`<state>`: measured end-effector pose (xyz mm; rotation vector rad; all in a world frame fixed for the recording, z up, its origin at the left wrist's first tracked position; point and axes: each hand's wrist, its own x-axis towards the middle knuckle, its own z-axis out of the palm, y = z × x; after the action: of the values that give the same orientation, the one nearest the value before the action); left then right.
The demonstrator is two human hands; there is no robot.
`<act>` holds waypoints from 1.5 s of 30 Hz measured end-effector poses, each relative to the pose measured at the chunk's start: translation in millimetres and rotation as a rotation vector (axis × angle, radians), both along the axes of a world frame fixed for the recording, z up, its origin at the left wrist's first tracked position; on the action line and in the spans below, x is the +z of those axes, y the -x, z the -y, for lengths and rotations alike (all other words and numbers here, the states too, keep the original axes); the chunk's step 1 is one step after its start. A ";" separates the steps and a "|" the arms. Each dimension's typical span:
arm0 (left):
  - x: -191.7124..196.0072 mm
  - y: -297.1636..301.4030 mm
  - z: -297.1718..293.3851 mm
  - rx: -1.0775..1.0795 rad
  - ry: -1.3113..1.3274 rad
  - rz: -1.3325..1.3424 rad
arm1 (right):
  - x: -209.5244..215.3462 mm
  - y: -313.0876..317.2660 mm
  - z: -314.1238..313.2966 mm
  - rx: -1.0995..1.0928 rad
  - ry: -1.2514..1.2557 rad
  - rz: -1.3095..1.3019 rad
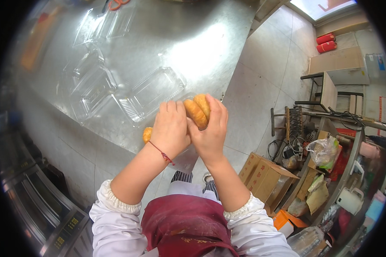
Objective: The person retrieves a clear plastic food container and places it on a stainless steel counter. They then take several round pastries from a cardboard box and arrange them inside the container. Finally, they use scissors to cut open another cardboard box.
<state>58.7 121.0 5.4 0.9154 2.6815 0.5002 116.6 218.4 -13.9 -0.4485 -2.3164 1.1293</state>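
Close together at the near edge of the metal table, both my hands are over golden-brown baked pastries. My right hand [210, 130] is closed round two round pastries [196, 113] that stand on edge side by side, its thumb on the near side and its fingers on the right. My left hand [170, 124] lies against them with fingers bent down; what is under its palm is hidden. Another pastry [147, 134] peeks out left of that hand. Clear plastic shows around the pastries. Just beyond lies an open, clear plastic clamshell box [152, 92].
More clear plastic boxes [101, 25] lie farther back on the metal table [158, 38], near orange-handled scissors [116, 5]. Cardboard boxes [266, 180] stand on the floor at right, beside a cluttered shelf [351, 150]. Dark metal equipment [43, 205] is at lower left.
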 end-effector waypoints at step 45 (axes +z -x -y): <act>14.8 -29.9 72.1 0.194 -0.204 0.054 | 11.1 -24.5 27.4 0.381 -0.357 0.184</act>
<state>88.5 48.9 20.2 0.6814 2.7202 0.8414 141.1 191.0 -2.8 0.0281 -2.7740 0.8288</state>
